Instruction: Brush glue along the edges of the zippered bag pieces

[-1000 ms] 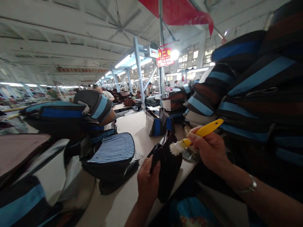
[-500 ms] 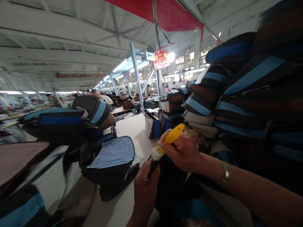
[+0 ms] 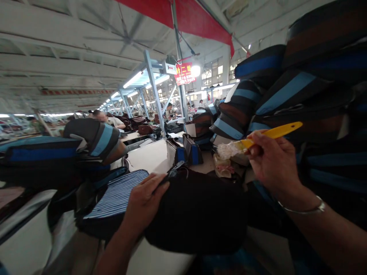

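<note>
My right hand [image 3: 273, 164] is closed around the yellow handle of a brush [image 3: 282, 130]. The brush's bristles [image 3: 229, 150] are clotted with something whitish and point left, apart from the black fabric bag piece [image 3: 197, 210]. This dark piece stretches across the front of my view. At its upper left edge, my left hand [image 3: 146, 198] grips it, thumb and fingers pressed together. Behind the piece, below the bristles, stands a small smeared container [image 3: 223, 166]. Beside my left hand lies a bag part with blue-and-white striped lining [image 3: 117, 193].
Stacked dark bag pieces with blue bands [image 3: 298, 91] rise high on the right. Another pile [image 3: 91, 141] stands at left. Two upright blue-and-black pieces [image 3: 192, 151] stand on the pale table [image 3: 149, 154]. A person [image 3: 114, 121] is farther back on the left.
The brush has lifted off the black piece and swung right and up, its handle now lying flatter. My left hand has moved left, and the black piece is now spread wide.
</note>
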Demonstrator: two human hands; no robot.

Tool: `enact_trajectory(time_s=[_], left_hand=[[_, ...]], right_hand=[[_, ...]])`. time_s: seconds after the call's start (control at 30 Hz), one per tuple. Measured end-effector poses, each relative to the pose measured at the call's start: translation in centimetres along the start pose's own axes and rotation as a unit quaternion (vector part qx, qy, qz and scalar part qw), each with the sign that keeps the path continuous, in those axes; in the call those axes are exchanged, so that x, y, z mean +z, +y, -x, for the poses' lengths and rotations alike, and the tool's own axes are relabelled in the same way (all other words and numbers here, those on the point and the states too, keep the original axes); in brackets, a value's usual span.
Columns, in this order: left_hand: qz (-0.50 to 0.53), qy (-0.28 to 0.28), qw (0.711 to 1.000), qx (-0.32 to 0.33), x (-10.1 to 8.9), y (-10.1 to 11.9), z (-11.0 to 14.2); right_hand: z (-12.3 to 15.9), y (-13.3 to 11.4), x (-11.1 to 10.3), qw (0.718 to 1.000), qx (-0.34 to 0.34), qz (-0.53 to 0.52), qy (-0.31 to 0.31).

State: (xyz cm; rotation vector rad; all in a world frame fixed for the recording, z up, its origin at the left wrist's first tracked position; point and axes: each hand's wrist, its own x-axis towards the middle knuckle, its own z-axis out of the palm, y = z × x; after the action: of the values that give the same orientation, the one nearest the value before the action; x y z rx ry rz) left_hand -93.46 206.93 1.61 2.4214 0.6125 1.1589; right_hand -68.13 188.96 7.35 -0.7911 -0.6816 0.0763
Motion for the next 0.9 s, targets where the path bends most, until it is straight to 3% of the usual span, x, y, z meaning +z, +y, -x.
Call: enact_trajectory(time_s=[0.1,0.2,0.3,0.37,0.43,0.53,0.63,0.73,0.8,0.9], left_hand=[[-0.046,0.014,0.998,-0.037,2.6,-2.1,-3.9],[-0.037,0.016,0.994,-0.105,7.9,-5.2,-6.1],[0.013,-0.005,0.986,-0.166,13.0,-8.3,-6.4],[0.057,-0.016,0.977,-0.203,14.8,-9.8,-5.5],[0.108,-0.028,0.968,-0.223,15.1,-10.4,-3.5],[0.181,-0.055,0.956,-0.224,13.2,-9.5,1.6],[0.222,-0.065,0.963,-0.138,10.9,-7.3,8.0],[0.138,-0.032,0.987,-0.079,9.9,-5.1,13.1],[0.081,-0.003,0.99,-0.113,10.1,-3.9,14.7],[0.108,-0.002,0.984,-0.144,10.5,-2.8,14.5]], right_hand=[[-0.4,0.8,-2.5,0.997,0.06,-0.027,0.04],[0.4,3.1,-4.5,0.983,0.153,-0.072,0.07],[2.1,5.4,-5.6,0.956,0.254,-0.119,0.085],[3.4,6.5,-6.0,0.944,0.293,-0.129,0.086],[4.4,7.3,-6.2,0.937,0.314,-0.127,0.082],[5.2,7.9,-6.5,0.935,0.326,-0.111,0.086],[5.4,8.2,-6.3,0.941,0.316,-0.101,0.068],[5.6,8.2,-5.2,0.944,0.311,-0.105,0.036],[6.0,7.9,-4.0,0.946,0.305,-0.108,0.017],[7.0,7.2,-1.9,0.958,0.273,-0.088,-0.029]])
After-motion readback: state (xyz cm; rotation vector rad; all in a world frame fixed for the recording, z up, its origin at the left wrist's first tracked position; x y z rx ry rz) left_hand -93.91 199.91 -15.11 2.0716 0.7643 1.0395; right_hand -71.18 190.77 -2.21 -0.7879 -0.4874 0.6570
